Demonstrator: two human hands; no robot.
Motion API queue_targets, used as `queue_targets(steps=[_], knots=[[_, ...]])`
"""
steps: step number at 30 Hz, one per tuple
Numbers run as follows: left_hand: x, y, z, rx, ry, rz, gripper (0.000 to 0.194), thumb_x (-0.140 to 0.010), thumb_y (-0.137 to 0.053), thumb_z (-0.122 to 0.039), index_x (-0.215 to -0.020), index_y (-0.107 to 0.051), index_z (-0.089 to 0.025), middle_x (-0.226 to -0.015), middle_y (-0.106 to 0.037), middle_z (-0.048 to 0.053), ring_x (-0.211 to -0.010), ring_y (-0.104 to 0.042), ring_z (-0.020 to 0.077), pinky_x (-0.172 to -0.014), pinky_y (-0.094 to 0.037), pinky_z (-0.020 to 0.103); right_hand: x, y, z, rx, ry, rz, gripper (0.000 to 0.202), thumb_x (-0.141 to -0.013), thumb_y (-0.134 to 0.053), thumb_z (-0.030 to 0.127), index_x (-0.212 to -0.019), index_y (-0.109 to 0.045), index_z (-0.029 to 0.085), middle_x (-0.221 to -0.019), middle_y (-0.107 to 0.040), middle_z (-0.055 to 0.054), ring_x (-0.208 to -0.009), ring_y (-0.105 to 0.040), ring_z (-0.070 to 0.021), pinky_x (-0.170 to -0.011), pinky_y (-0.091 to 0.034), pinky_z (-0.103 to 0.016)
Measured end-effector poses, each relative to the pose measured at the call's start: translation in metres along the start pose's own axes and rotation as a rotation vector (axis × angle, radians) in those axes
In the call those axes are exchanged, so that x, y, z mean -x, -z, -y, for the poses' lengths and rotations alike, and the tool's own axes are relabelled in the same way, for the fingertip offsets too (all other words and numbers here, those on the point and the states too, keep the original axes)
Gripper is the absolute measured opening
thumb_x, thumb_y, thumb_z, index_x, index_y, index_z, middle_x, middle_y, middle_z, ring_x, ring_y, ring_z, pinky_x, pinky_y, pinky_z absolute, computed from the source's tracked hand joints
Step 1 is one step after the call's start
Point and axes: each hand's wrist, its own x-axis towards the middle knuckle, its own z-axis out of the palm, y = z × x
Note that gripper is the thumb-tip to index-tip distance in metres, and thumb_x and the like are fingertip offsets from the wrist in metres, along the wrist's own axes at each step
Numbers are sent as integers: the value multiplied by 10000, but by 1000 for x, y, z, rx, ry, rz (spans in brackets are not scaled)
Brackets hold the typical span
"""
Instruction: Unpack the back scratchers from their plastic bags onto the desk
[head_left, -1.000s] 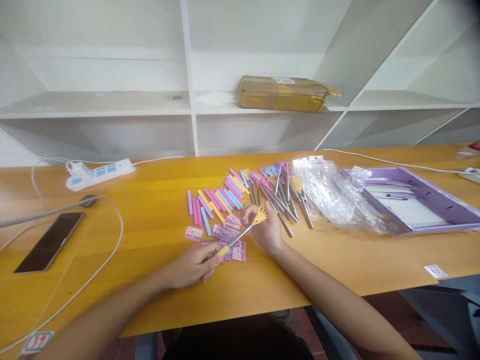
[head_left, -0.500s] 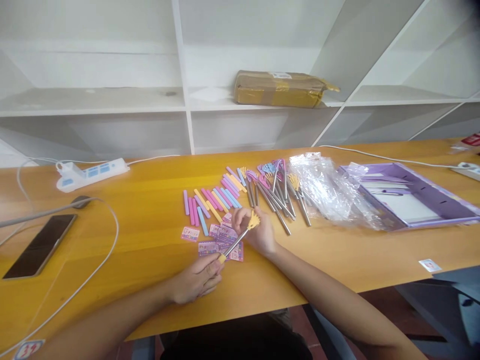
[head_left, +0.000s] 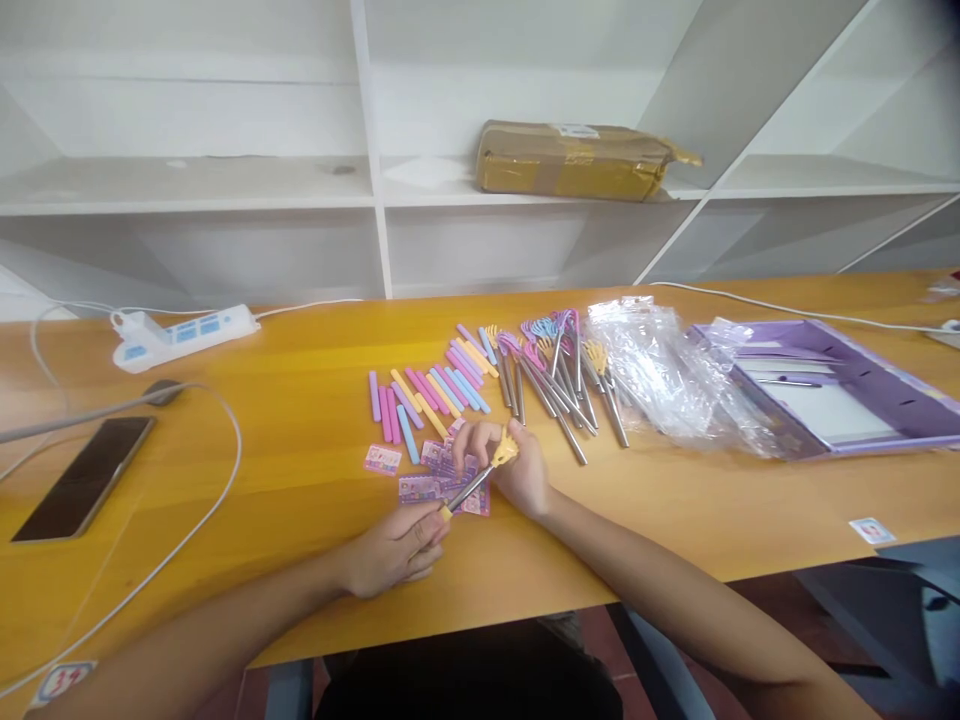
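My left hand [head_left: 397, 550] is wrapped round the yellow handle end of a back scratcher [head_left: 470, 488]. Its metal rod slants up and right to a yellow claw-shaped head. My right hand [head_left: 517, 472] is at that head, thumb against it and fingers curled to its left. Beneath and behind the hands lie pink and purple printed cards [head_left: 424, 489]. Further back, several coloured tubes [head_left: 431, 400] in pink, purple, blue and yellow lie in loose rows. Right of these is a pile of other back scratchers [head_left: 559, 385] with metal rods and coloured heads.
Clear plastic bags [head_left: 652, 370] lie beside a purple box [head_left: 847, 440] holding a pen. At left are a phone [head_left: 82, 480], a white cable [head_left: 225, 490] and a power strip [head_left: 187, 336]. A taped carton [head_left: 577, 165] sits on the shelf behind.
My right fingers have shifted at the yellow head and now extend further left of it. My left hand keeps its hold. The camera view has moved slightly.
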Motion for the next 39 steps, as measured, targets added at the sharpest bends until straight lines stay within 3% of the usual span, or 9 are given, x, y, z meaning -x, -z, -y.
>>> queue_targets(steps=[7, 13, 19, 23, 31, 39], knots=[[1, 2, 2, -10, 11, 13, 480, -1059, -468, -651, -839, -397, -230, -603, -274, -110, -451, -192, 74, -437, -172, 234, 5, -10, 7, 6, -34, 59, 661, -998, -309, 768, -678, -507, 225, -820, -683, -114, -743, -610, -246, -781, -512, -417], [-2, 4, -3, -16, 4, 21, 497, -1050, -461, -673, -829, -395, -233, -570, -263, -118, -435, -177, 72, -434, -184, 226, 8, -16, -1, 3, -61, 121, 652, -1022, -313, 757, -766, -575, 217, -814, -696, -106, -764, -626, -237, -760, -509, -384], [-4, 5, -16, -131, 58, 72, 487, -1062, -401, -680, -844, -385, -245, -527, -314, -123, -362, -237, 78, -370, -196, 231, 3, -16, -2, -10, -5, 14, 661, -1000, -344, 751, -826, -670, 204, -744, -648, -88, -716, -607, -236, -729, -502, -385], [-5, 4, -17, -192, 22, 70, 485, -1078, -358, -667, -840, -376, -245, -509, -343, -123, -344, -323, 84, -374, -256, 227, -1, -15, 4, -56, -3, -104, 647, -1024, -313, 709, -752, -628, 213, -653, -541, -56, -608, -498, -197, -634, -428, -343], [-5, 3, -15, -237, -16, 39, 480, -1090, -341, -649, -832, -368, -245, -495, -360, -121, -350, -377, 87, -402, -279, 229, -9, -8, 14, -252, -84, -97, 611, -1038, -304, 634, -697, -582, 210, -595, -458, -40, -583, -424, -181, -627, -377, -326], [-5, 1, -8, -266, -60, -12, 463, -1106, -332, -612, -831, -376, -242, -510, -359, -117, -350, -363, 82, -397, -264, 232, -7, -10, 21, -230, -119, -64, 634, -1059, -324, 633, -675, -602, 211, -600, -484, -51, -625, -451, -195, -662, -384, -337]])
